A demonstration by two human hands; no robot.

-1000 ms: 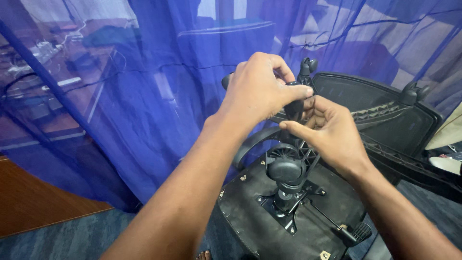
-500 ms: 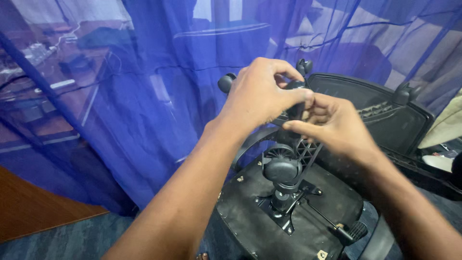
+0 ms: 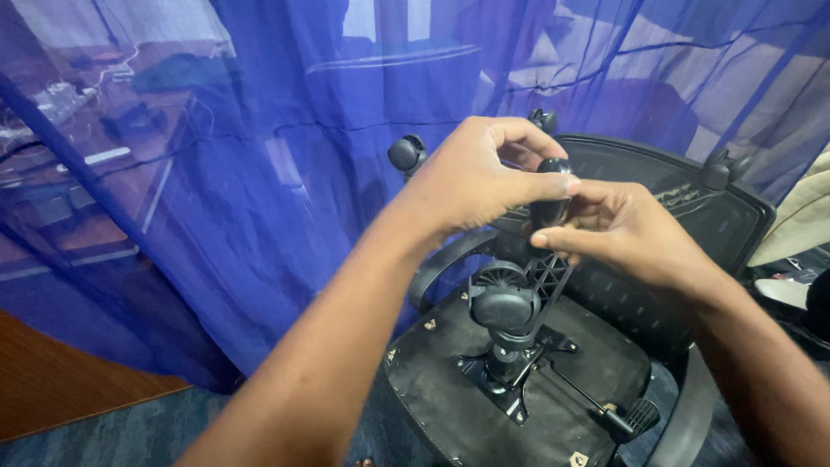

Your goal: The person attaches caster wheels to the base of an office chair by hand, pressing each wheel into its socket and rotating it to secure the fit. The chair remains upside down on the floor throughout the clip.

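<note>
I see my left hand and right hand both closed on a black caster wheel, fingers pinching it, just above the upturned office chair's star base hub. Another caster sits left of that hub, blue curtain behind it.

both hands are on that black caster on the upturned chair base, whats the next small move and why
Probably a firmer pinch and a straight pull or push along the stem. The left hand and right hand both grip the caster at the end of a base leg, and how far it is seated is hidden.
</note>
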